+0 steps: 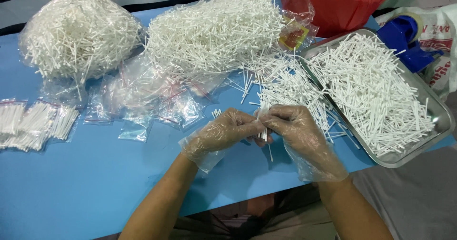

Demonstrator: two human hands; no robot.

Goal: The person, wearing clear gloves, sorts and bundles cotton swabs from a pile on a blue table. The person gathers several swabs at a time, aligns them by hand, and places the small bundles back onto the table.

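Both gloved hands, left (pixel 223 133) and right (pixel 293 126), pinch 1 bundle of sticks (pixel 264 134) above bare blue bench (pixel 95 183) near its front edge, tray (pixel 440 126) right

Thin clear plastic gloves are covering left hand (pixel 223 133) and right hand (pixel 295 128), crinkling and glinting. White sticks (pixel 264 134) are looking matt, paper-like. Tray (pixel 431 97) is showing brushed, dully shining metal. Table (pixel 71 187) is showing smooth matt blue. Small bags (pixel 143 102) are looking glossy clear plastic.
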